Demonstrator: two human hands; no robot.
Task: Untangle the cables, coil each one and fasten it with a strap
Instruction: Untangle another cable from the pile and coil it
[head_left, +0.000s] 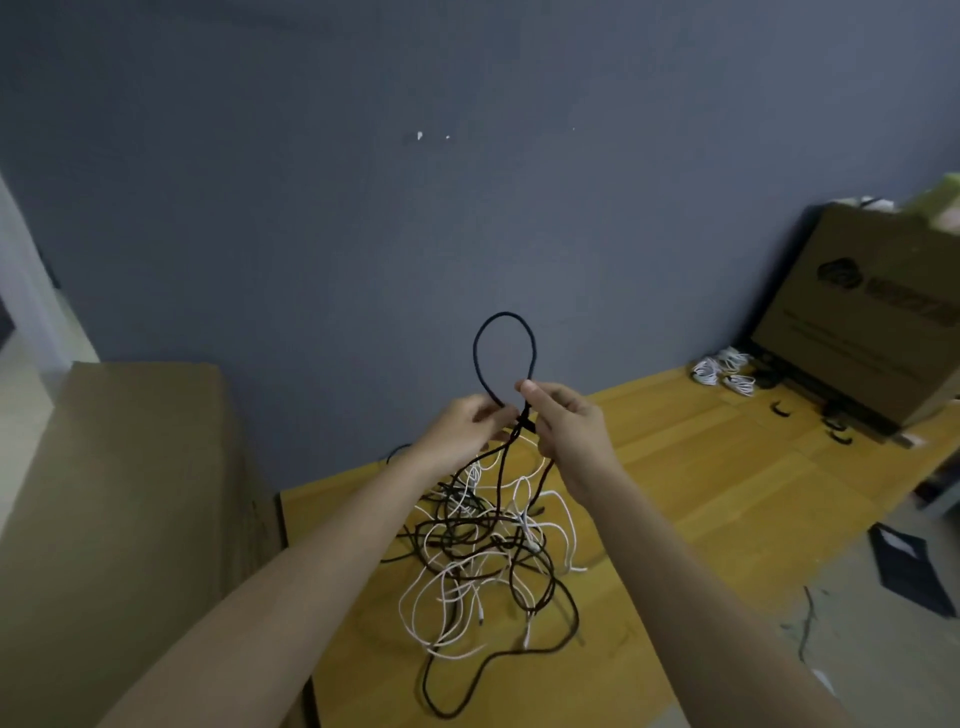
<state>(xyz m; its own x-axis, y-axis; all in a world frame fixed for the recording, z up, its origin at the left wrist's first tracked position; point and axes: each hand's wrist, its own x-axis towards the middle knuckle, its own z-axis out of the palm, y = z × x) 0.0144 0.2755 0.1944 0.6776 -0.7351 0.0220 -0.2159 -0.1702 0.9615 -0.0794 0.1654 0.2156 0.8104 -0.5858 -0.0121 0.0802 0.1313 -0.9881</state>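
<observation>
Wooden table (675, 467) against grey wall (363, 208), both hands' (470, 426) (569, 421) grip pinching black cable (504, 332).

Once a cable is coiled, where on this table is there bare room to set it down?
Bare yellow wooden tabletop lies between the tangled pile of black and white cables and the coiled white cables beside the brown cardboard box. The table's left-centre, under the pile, is crowded; small black straps dot the far right.

Both bare forearms reach forward and up, with the wrists close together. The left hand (470, 431) has its fingers curled in a pinch. The right hand (566, 423) is just beside it, thumb raised, fingers curled.
</observation>
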